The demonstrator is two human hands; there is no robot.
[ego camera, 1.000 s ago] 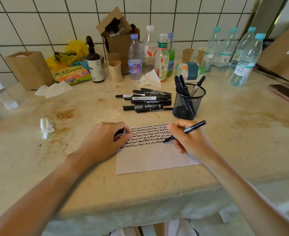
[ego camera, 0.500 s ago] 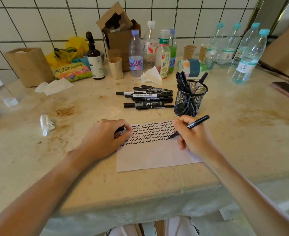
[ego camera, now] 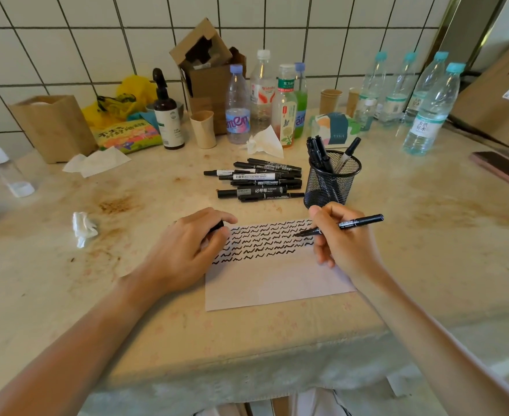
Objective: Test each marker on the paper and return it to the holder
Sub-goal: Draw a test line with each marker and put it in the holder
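— What has the right hand (ego camera: 344, 247) got?

— A marker (ego camera: 341, 226), pinched in curled fingers, its tip on the paper (ego camera: 277, 280) at the end of the wavy rows, just left of the hand.

— And the left hand (ego camera: 187, 253)?

— It lies on the paper's left edge, fingers curled round a small black thing, likely a cap (ego camera: 217, 226); mostly hidden.

— Where's the holder (ego camera: 331, 181)?

— Just beyond the right hand, with several markers standing in it. A pile of markers (ego camera: 257, 181) lies beyond the left hand, beside the holder.
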